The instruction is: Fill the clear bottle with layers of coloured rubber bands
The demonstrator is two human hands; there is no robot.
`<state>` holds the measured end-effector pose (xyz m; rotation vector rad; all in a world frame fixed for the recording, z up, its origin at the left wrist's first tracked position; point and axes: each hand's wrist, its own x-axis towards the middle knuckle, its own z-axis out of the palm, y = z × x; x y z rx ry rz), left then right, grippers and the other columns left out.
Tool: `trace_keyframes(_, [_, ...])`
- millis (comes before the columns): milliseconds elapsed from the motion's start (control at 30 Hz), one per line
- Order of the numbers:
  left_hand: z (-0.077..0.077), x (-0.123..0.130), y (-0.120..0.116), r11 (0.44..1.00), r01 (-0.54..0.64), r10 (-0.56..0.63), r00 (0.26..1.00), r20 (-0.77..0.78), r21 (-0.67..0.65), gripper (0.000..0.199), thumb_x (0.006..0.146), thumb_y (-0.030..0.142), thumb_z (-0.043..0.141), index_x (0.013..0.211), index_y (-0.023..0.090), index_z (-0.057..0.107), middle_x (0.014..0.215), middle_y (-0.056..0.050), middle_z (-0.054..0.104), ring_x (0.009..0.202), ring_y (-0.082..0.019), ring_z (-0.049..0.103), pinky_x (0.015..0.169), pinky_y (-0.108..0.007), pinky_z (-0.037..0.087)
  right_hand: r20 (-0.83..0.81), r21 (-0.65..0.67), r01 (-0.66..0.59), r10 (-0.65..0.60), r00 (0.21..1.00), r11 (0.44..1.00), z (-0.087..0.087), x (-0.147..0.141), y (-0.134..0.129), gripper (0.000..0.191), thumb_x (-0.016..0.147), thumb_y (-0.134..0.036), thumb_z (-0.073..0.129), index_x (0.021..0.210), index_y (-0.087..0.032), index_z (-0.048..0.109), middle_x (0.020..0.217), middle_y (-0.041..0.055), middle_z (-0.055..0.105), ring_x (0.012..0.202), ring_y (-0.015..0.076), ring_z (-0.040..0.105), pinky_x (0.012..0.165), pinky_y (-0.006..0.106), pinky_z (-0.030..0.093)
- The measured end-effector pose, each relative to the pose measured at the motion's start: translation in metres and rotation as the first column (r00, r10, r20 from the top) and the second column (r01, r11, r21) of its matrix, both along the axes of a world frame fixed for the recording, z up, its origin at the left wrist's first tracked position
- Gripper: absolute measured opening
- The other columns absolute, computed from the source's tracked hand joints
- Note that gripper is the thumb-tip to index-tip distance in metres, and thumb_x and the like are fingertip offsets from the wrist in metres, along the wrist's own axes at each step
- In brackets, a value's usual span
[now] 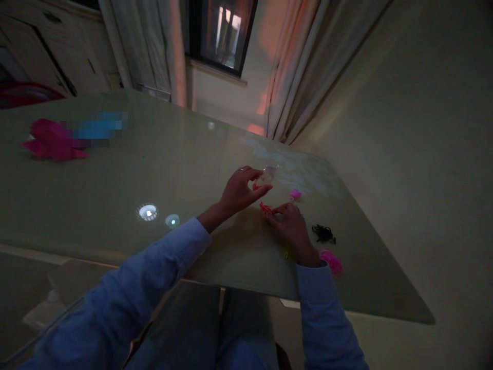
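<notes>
My left hand (242, 191) reaches over the table with thumb and fingers curved around a small clear plastic container (268, 176). Something red shows low in it, near the thumb. Close by, my right hand (290, 226) has its fingertips closed on a small bunch of red bands (265, 207) at the tabletop. Beyond that hand is a small pink bundle (295, 194). To its right lies a heap of black bands (323, 233). A heap of bright pink bands (331, 261) is partly hidden by my right wrist, and a yellow band (286, 254) sits left of it.
The pale, glossy table (154, 169) narrows to a corner at the right, beside the wall. On its far left are a crumpled magenta item (52, 140) and a blurred blue object (100, 126). Curtains (296, 67) and a window (223, 33) stand behind.
</notes>
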<state>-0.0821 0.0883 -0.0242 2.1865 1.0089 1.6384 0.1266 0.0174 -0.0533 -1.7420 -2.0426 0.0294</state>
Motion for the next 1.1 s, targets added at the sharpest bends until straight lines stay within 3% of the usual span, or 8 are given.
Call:
trace_keyframes(300, [0.000, 0.002, 0.000, 1.000, 0.010, -0.010, 1.000, 0.000, 0.000, 0.034, 0.084, 0.048, 0.077, 0.095, 0.018, 0.068, 0.088, -0.006, 0.069, 0.082, -0.019, 0.064, 0.077, -0.034, 0.052, 0.007, 0.004, 0.008, -0.009, 1.000, 1.000, -0.002, -0.005, 0.002, 0.029, 0.089, -0.049, 0.068, 0.084, -0.022, 0.076, 0.091, 0.0100, 0.068, 0.095, 0.0280, 0.062, 0.090, 0.044, 0.048])
trace_keyframes(833, [-0.002, 0.000, -0.003, 1.000, 0.023, -0.021, 0.995, -0.100, 0.020, 0.030, 0.085, 0.044, 0.076, 0.095, 0.018, 0.067, 0.092, -0.007, 0.070, 0.087, -0.021, 0.064, 0.080, -0.035, 0.051, 0.190, 0.044, 0.056, -0.063, 0.980, 0.997, -0.011, -0.009, 0.007, 0.020, 0.093, -0.024, 0.052, 0.081, -0.020, 0.067, 0.086, 0.0120, 0.066, 0.088, 0.0270, 0.058, 0.082, 0.041, 0.046])
trace_keyframes(1100, [-0.001, -0.003, -0.002, 0.999, 0.015, -0.009, 0.987, -0.160, 0.038, 0.030, 0.085, 0.041, 0.075, 0.098, 0.015, 0.068, 0.093, -0.010, 0.071, 0.088, -0.024, 0.065, 0.081, -0.037, 0.052, -0.048, 0.051, 0.023, -0.020, 0.999, 0.998, -0.002, -0.009, 0.006, 0.016, 0.092, -0.030, 0.053, 0.081, -0.022, 0.062, 0.090, 0.0100, 0.066, 0.089, 0.0261, 0.059, 0.084, 0.041, 0.048])
